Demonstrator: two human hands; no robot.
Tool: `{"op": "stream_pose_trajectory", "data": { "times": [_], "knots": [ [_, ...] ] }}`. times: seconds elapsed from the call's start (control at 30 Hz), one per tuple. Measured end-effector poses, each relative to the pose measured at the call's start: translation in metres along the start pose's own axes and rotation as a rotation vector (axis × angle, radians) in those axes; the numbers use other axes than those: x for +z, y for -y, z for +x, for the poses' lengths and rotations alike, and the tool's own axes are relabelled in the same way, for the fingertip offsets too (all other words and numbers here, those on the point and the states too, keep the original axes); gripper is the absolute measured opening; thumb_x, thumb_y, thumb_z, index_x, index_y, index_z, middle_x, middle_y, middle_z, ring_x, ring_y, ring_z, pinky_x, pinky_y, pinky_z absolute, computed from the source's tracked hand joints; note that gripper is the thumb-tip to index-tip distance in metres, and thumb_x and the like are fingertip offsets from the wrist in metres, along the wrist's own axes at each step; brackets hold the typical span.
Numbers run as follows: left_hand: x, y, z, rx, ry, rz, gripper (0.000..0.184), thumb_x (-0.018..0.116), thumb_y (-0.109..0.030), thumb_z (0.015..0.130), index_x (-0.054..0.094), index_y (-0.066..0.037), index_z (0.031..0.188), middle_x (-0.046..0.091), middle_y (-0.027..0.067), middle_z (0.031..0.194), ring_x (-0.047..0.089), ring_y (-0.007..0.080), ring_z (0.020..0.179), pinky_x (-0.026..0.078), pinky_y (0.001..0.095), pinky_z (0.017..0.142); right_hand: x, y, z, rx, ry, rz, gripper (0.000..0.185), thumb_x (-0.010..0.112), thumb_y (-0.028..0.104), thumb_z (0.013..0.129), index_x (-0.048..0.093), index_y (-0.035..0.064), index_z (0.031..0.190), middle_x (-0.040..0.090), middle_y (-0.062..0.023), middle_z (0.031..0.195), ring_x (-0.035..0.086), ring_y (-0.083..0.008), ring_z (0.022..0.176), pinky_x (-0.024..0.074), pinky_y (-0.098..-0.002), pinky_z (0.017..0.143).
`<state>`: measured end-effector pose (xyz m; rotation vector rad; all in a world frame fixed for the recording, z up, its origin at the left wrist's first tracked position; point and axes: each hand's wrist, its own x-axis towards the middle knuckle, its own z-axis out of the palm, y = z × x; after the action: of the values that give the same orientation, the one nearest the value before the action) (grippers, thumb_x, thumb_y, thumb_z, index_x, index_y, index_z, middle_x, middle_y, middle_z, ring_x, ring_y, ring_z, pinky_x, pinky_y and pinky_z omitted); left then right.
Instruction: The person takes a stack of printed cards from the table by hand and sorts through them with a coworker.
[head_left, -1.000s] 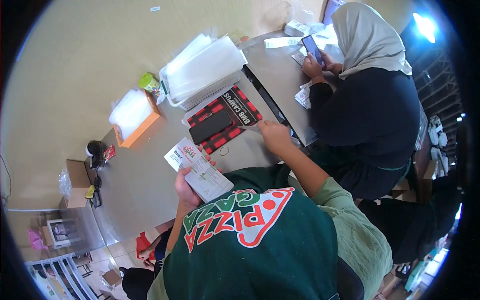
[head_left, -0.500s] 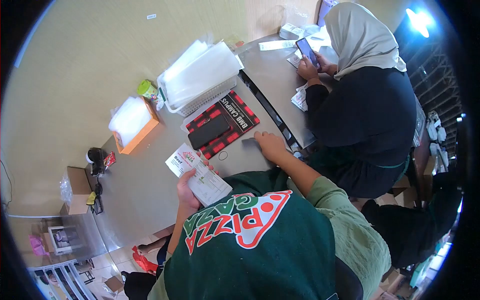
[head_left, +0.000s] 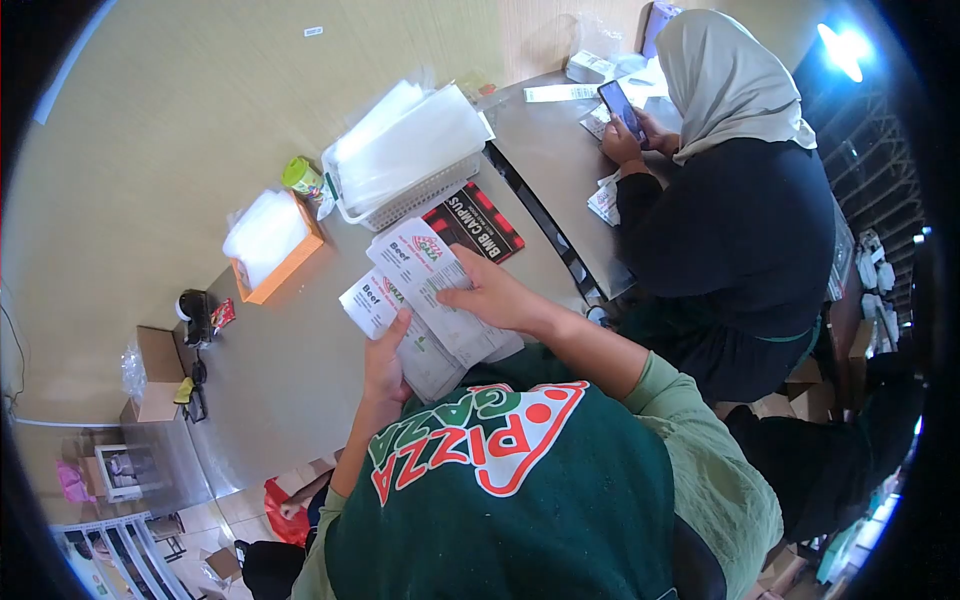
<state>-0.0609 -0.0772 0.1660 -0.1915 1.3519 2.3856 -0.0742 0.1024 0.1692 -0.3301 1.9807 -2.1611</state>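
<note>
Above the grey metal counter [head_left: 270, 385], left hand [head_left: 385, 365] and right hand [head_left: 492, 293] each clamp white rectangular printed packets [head_left: 428, 275], long axes slanting, "Beef" ends pointing forward-left, partly hiding a red-and-black checked book [head_left: 480, 220] beside a white perforated basket [head_left: 425, 192].

a wide lane runs left of my left hand [head_left: 388, 362] across the grey metal table [head_left: 270, 385] toward the brown cardboard box [head_left: 160, 355]; ahead, the orange rectangular box [head_left: 288, 273] and white perforated plastic basket [head_left: 425, 192] block my way; a black-clad co-worker [head_left: 725, 235] bounds my right.
</note>
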Motion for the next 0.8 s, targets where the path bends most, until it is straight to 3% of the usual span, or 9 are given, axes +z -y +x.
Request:
{"op": "stream_pose_trajectory", "data": {
  "times": [0.07,0.17,0.37,0.47,0.57,0.67,0.8],
  "knots": [
    [-0.001,0.001,0.002,0.002,0.033,-0.029,0.052,0.057,-0.018,0.084,0.036,-0.002,0.128,0.051,0.0150,0.119,0.052,0.0299,0.107,0.044,0.0429,0.089,0.001,0.003,0.006,-0.026,-0.019,0.015,0.043,0.055,0.003,0.081,0.041,-0.0013,0.121,0.054,-0.0097,0.111,0.051,-0.0146,0.102,0.0406,-0.0295,0.088],
    [-0.011,0.004,0.009,-0.026,0.091,-0.118,0.052,0.056,-0.020,0.085,0.035,-0.002,0.129,0.049,0.0161,0.121,0.051,0.0292,0.107,0.043,0.0428,0.090,0.005,0.012,0.013,-0.006,0.031,0.298,0.041,0.052,0.003,0.082,0.041,-0.0011,0.121,0.054,-0.0089,0.110,0.051,-0.0146,0.102,0.0408,-0.0296,0.088],
    [-0.021,0.003,0.018,-0.061,0.130,-0.179,0.050,0.055,-0.022,0.086,0.036,-0.001,0.128,0.050,0.0162,0.119,0.051,0.0293,0.107,0.043,0.0425,0.091,0.014,-0.003,0.017,0.026,-0.003,0.335,0.041,0.049,0.001,0.081,0.041,-0.0003,0.122,0.054,-0.0090,0.110,0.051,-0.0152,0.101,0.0415,-0.0294,0.086],
    [-0.018,0.005,0.017,-0.124,0.146,-0.194,0.048,0.054,-0.022,0.087,0.038,-0.001,0.127,0.051,0.0159,0.117,0.052,0.0293,0.107,0.043,0.0418,0.092,0.024,-0.006,0.011,0.083,0.003,0.139,0.041,0.051,0.002,0.082,0.042,-0.0009,0.121,0.054,-0.0104,0.109,0.051,-0.0155,0.101,0.0424,-0.0295,0.085],
    [-0.014,0.008,0.016,-0.140,0.123,-0.173,0.045,0.050,-0.022,0.088,0.040,-0.001,0.125,0.052,0.0162,0.116,0.052,0.0297,0.106,0.043,0.0416,0.091,0.036,-0.012,0.006,-0.003,-0.075,-0.110,0.042,0.053,0.006,0.083,0.040,-0.0017,0.122,0.051,-0.0141,0.110,0.053,-0.0171,0.098,0.0447,-0.0310,0.082],
    [-0.012,0.005,0.016,-0.175,0.107,-0.197,0.043,0.047,-0.021,0.088,0.041,-0.001,0.125,0.053,0.0167,0.115,0.053,0.0303,0.105,0.043,0.0426,0.091,0.035,0.002,-0.006,-0.186,-0.128,-0.663,0.046,0.057,0.010,0.080,0.042,-0.0017,0.122,0.047,-0.0195,0.108,0.053,-0.0279,0.096,0.0454,-0.0370,0.079],
    [-0.013,0.004,0.018,-0.212,0.176,-0.274,0.042,0.047,-0.019,0.087,0.041,0.000,0.123,0.053,0.0178,0.115,0.054,0.0310,0.105,0.044,0.0439,0.090,0.029,-0.002,0.000,-0.198,-0.242,-0.613,0.058,0.068,0.010,0.073,0.042,0.0040,0.125,0.044,-0.0154,0.107,0.053,-0.0232,0.092,0.0468,-0.0337,0.075]
  ]
}}
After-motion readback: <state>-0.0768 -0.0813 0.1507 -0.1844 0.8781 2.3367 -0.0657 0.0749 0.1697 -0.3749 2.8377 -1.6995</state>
